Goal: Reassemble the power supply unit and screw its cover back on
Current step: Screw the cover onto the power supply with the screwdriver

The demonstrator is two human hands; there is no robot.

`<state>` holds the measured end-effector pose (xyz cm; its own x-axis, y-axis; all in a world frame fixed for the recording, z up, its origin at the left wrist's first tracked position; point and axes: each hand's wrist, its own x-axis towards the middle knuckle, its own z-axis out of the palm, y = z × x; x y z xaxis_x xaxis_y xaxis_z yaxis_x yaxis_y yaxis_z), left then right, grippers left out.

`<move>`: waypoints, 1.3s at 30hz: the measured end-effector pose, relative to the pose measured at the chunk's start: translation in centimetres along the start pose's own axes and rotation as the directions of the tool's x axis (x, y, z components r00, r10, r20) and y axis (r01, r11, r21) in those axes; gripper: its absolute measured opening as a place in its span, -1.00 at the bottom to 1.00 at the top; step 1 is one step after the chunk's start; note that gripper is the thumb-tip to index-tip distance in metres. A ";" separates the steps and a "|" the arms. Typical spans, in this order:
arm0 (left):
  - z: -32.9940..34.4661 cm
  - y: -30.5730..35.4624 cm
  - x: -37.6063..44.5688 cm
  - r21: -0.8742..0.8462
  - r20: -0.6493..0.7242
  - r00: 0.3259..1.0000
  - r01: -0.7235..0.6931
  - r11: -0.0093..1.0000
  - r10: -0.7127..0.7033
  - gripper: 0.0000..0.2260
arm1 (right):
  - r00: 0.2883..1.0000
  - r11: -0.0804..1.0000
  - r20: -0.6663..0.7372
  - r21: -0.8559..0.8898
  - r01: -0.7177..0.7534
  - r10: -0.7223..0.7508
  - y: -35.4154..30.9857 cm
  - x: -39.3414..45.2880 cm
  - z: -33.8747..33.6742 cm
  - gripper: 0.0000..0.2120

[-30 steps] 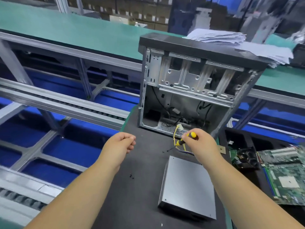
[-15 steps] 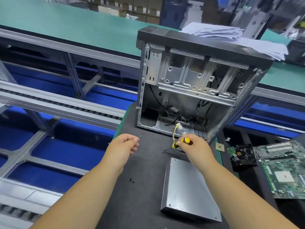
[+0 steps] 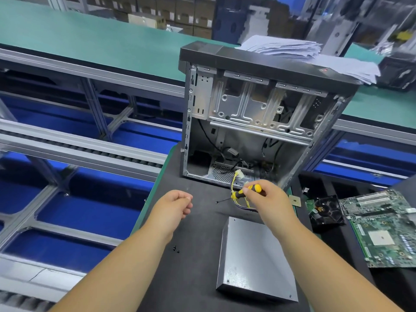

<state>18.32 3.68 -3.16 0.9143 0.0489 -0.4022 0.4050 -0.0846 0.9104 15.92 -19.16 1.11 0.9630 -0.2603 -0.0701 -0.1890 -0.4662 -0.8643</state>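
Power supply unit (image 3: 256, 260) lies below right hand (image 3: 267, 199) gripping screwdriver (image 3: 246, 191); left hand (image 3: 174, 204) loosely curled.

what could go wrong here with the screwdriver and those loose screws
1. The small black screws lie loose on the mat, beside the left forearm; a sweep could likely knock them off the edge.
2. The right hand holds the screwdriver right over the yellow wires leading from the power supply; its tip might snag or nick them.
3. The left hand is curled; if it holds a screw, it could drop.
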 end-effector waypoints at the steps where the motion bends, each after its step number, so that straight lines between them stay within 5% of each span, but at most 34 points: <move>1: 0.5 0.1 0.0 -0.026 0.017 1.000 0.017 1.000 -0.016 -0.91 | 1.000 0.999 -0.008 0.042 0.014 -0.014 -0.5 -0.2 -0.4 -0.90; 7: 3.5 1.5 -0.5 -0.349 0.173 0.976 0.188 0.918 -0.134 -0.87 | 0.996 0.975 -0.044 0.203 0.086 -0.078 -3.1 -1.7 -2.4 -0.90; 13: 4.4 2.3 -0.8 -0.490 0.222 0.965 0.235 0.839 -0.140 -0.93 | 0.992 0.961 -0.063 0.250 0.119 -0.107 -3.9 -2.8 -3.2 -0.93; 22: 4.5 2.4 -1.3 -0.484 0.240 0.969 0.175 0.857 -0.062 -0.98 | 0.994 0.949 -0.069 0.298 0.102 -0.086 -4.1 -3.7 -3.7 -0.79; 39: 4.9 2.0 -0.6 -0.417 0.379 0.925 0.178 0.891 -0.007 -0.91 | 0.989 0.938 -0.148 0.346 0.033 0.019 -3.0 -4.9 -5.1 -0.88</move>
<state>18.63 -1.38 -1.53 0.8470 -0.3315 -0.4157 0.5193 0.3481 0.7805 10.76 -20.83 6.57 0.9200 -0.3916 -0.0125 -0.0785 -0.1530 -0.9851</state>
